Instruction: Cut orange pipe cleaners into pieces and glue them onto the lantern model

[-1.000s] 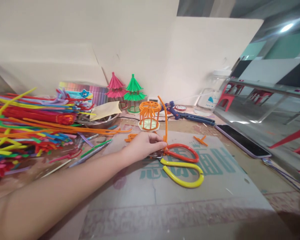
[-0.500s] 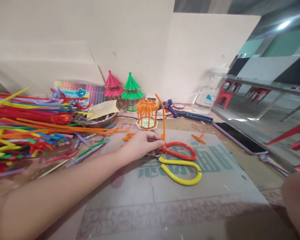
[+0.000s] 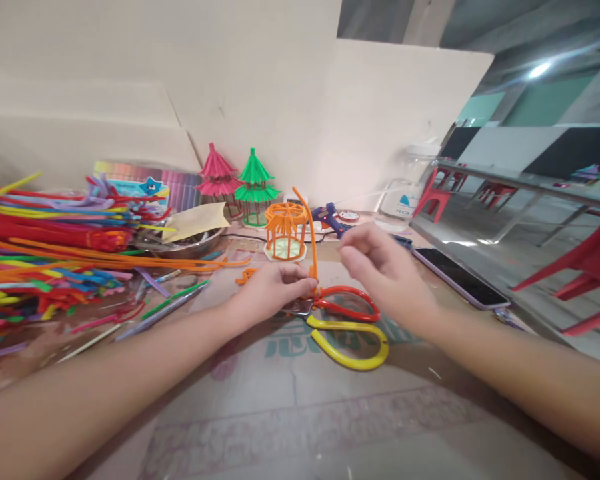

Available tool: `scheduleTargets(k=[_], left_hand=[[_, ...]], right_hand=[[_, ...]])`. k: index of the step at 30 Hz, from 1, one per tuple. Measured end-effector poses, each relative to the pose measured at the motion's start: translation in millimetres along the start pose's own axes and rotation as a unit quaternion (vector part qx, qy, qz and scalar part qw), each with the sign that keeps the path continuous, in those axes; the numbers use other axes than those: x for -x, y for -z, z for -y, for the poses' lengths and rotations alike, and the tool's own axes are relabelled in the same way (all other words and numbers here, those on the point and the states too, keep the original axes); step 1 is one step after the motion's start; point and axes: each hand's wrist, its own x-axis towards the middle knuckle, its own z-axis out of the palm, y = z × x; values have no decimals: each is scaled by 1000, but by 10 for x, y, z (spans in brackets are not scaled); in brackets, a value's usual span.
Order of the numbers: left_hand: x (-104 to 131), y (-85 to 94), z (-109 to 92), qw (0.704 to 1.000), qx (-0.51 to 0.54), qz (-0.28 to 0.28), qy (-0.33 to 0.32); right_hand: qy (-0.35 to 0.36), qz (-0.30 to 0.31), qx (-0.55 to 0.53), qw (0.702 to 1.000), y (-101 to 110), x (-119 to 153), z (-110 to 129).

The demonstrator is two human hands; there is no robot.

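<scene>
My left hand [image 3: 283,288] pinches the lower end of an upright orange pipe cleaner [image 3: 311,230], just above the scissors. The scissors [image 3: 353,363] lie on the mat with one red and one yellow handle, their blades partly hidden by my left hand. My right hand [image 3: 380,270] is raised right of the pipe cleaner, its fingers curled and blurred; whether anything is between them cannot be made out. A small orange cage-like piece [image 3: 286,230] with a pale base stands behind my left hand. Short orange pieces [image 3: 246,275] lie left of it.
Many coloured pipe cleaners [image 3: 55,247] are heaped at the left. Pink [image 3: 217,173] and green [image 3: 254,180] towers stand by the wall, near a metal bowl [image 3: 180,250]. A glue gun [image 3: 330,217], a bottle [image 3: 403,193] and a phone [image 3: 460,277] are at the right.
My right hand has come in from the lower right edge to near the pipe cleaner. My left hand still holds it. The whole view has shifted slightly, with things now further left.
</scene>
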Motion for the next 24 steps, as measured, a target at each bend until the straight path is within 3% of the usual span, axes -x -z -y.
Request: scheduleTargets(k=[4, 7, 17, 24], left_hand=[[12, 3, -32, 1000, -16, -13, -12], [24, 2, -62, 1000, -27, -11, -7], [-3, -7, -59, 999, -43, 10, -10], [-19, 35, -19, 993, -114, 12, -40]], right_hand=[[-93, 46, -84, 991, -205, -96, -306], [-135, 78, -96, 983, -240, -72, -440], [-164, 128, -113, 972, -230, -63, -502], [-177, 124, -168, 962, -234, -74, -482]])
